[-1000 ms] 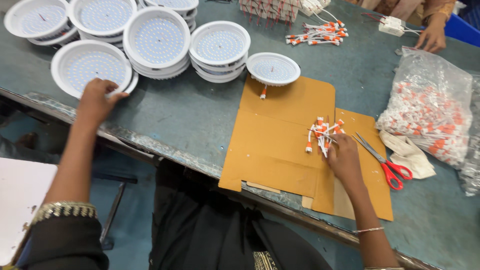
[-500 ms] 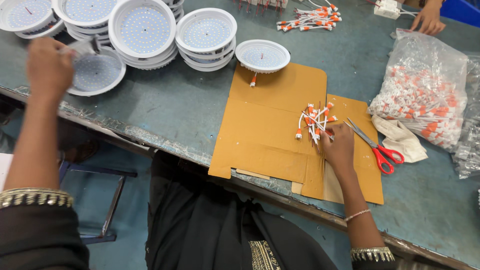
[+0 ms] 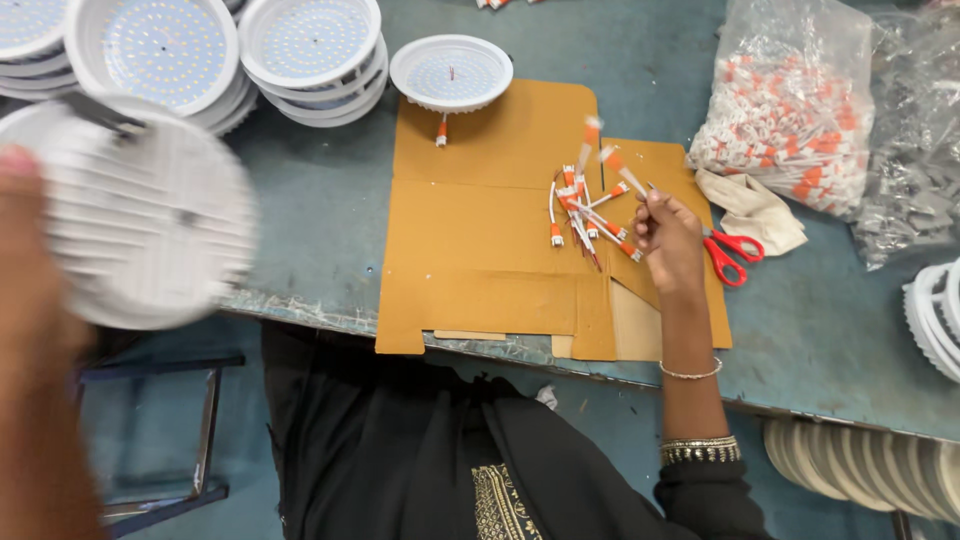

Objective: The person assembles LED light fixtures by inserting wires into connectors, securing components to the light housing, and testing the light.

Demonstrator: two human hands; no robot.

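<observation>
The left hand (image 3: 30, 260) has lifted a lamp (image 3: 130, 215) off the tabletop (image 3: 320, 190), gripping it; the right hand (image 3: 668, 235) now pinches one lead (image 3: 630, 180) from the pile.

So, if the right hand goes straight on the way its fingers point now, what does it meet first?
The right hand points up and left, so it would most likely first meet the pile of small orange-and-white connectors on the flattened cardboard. Depth is hard to judge.
</observation>
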